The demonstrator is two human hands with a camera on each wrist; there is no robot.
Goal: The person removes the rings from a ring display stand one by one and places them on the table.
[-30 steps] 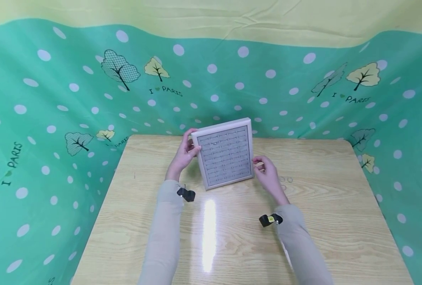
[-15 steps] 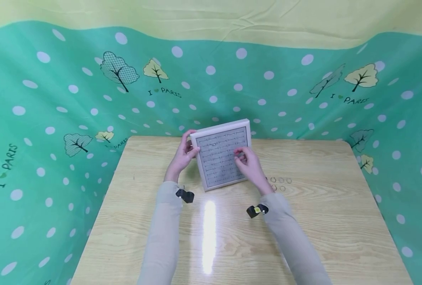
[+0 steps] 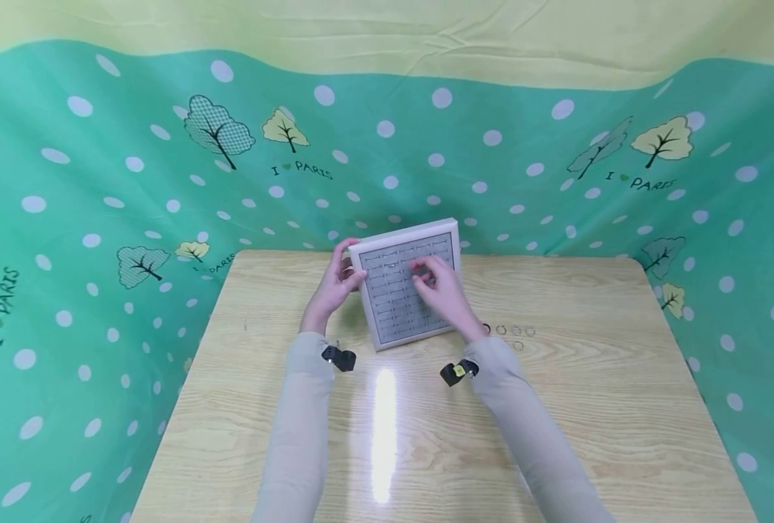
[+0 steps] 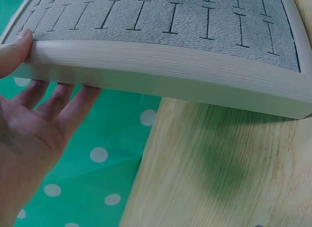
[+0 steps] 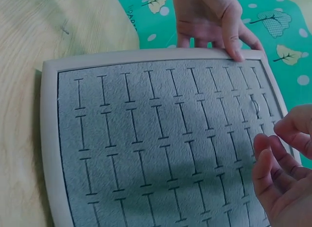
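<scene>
A ring display tray [image 3: 392, 309] with a pale frame and grey slotted padding stands tilted on the wooden table. My left hand [image 3: 331, 289] grips its upper left side, thumb on the front frame [image 4: 161, 61] and fingers behind the edge. One small ring [image 5: 256, 108] sits in a slot near that thumb. My right hand [image 3: 444, 292] is over the upper middle of the padding, its thumb and fingertips curled close together near the seated ring. I cannot tell whether something small is between those fingertips. In the right wrist view, the right hand [image 5: 287, 188] partly covers the slots.
Several loose rings [image 3: 516, 330] lie in rows on the table, right of the tray and partly behind my right forearm. A green polka-dot cloth [image 3: 387, 156] hangs behind and at both sides of the table [image 3: 596, 407].
My right hand has moved from the tray's right edge leftward and up over its padding, uncovering more loose rings on the table. The left hand and tray stay nearly still.
</scene>
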